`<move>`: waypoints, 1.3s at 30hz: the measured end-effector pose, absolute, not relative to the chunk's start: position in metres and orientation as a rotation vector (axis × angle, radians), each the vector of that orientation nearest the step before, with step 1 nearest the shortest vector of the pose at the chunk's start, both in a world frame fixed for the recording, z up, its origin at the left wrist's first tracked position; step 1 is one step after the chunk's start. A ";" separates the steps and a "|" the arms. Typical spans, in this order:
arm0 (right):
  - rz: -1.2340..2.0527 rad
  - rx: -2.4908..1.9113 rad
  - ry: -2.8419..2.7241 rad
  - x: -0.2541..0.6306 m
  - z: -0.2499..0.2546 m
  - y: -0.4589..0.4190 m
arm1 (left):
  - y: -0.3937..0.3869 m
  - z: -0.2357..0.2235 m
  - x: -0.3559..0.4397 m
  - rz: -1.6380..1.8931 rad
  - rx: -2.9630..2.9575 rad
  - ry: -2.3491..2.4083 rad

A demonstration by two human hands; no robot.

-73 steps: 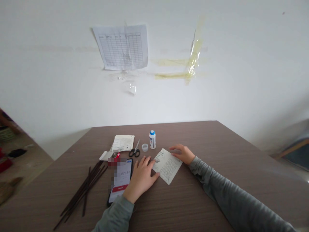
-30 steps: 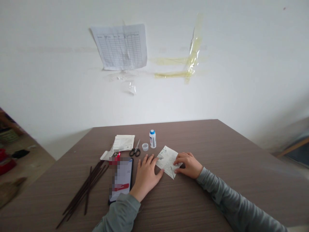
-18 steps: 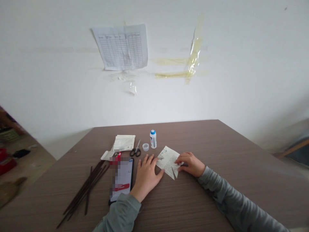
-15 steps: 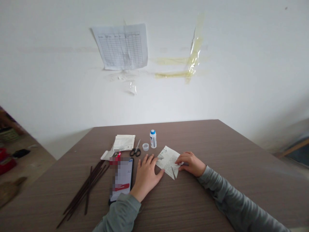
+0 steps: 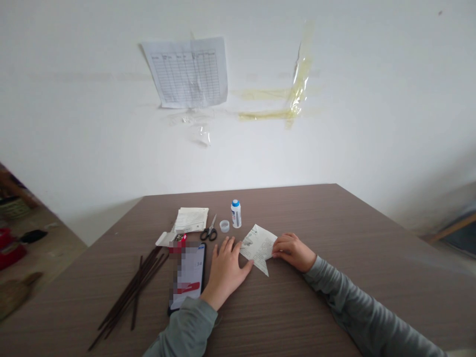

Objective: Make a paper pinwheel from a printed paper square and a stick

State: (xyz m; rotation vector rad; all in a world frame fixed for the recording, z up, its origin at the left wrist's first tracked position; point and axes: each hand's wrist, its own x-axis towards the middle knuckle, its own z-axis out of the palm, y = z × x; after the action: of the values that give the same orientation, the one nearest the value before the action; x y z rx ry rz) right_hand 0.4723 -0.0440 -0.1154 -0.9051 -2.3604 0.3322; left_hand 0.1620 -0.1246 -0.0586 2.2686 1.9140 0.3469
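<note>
A square of printed paper (image 5: 257, 244), cut in from its lower corner, lies on the table between my hands. My left hand (image 5: 227, 265) rests flat with fingers spread, its thumb and fingertips touching the paper's left edge. At the paper's right side, my right hand (image 5: 293, 250) pinches the edge, where one cut flap appears folded over; the fingers partly cover it. Behind the paper stands a white bottle with a blue cap (image 5: 236, 214). A small clear plastic cap (image 5: 224, 226) sits beside it, and black-handled scissors (image 5: 208, 232) lie further left.
Left of my left hand lies a phone (image 5: 189, 277). Dark thin sticks (image 5: 130, 292) are bundled beyond it. A stack of paper pieces (image 5: 192, 219) and a small red-and-white box (image 5: 176, 242) lie behind the phone. The table (image 5: 297, 208) meets a white wall.
My right hand has closed in on the paper's right edge, and the lower right flap beside the slit no longer points down. My left hand stays in place.
</note>
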 end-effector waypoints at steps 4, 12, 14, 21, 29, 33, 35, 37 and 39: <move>0.338 -0.836 -2.334 0.470 -0.119 -0.045 | -0.126 -0.054 0.165 0.346 2.264 1.901; 0.393 -0.934 -2.247 0.458 -0.121 -0.054 | -0.128 -0.048 0.167 0.398 2.243 1.789; 0.393 -0.994 -2.190 0.455 -0.122 -0.056 | -0.128 -0.048 0.166 0.416 2.250 1.781; 0.229 -1.056 -2.188 0.448 -0.130 -0.060 | -0.129 -0.047 0.166 0.403 2.272 1.785; 0.008 -1.028 -2.246 0.448 -0.128 -0.066 | -0.129 -0.049 0.163 0.379 2.269 1.801; -0.015 -1.026 -2.262 0.447 -0.128 -0.067 | -0.129 -0.048 0.163 0.381 2.275 1.811; -0.004 -1.021 -2.262 0.446 -0.127 -0.068 | -0.130 -0.047 0.164 0.397 2.279 1.812; 0.013 -1.014 -2.261 0.446 -0.126 -0.068 | -0.131 -0.047 0.165 0.407 2.284 1.816; 0.032 -1.007 -2.260 0.446 -0.125 -0.069 | -0.131 -0.046 0.166 0.404 2.286 1.824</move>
State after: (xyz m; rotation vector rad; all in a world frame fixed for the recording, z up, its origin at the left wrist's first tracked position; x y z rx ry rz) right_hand 0.4462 -0.0690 -0.1253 -1.0072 -2.2597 0.0324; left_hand 0.1664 -0.1305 -0.0459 2.2856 1.8236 0.4038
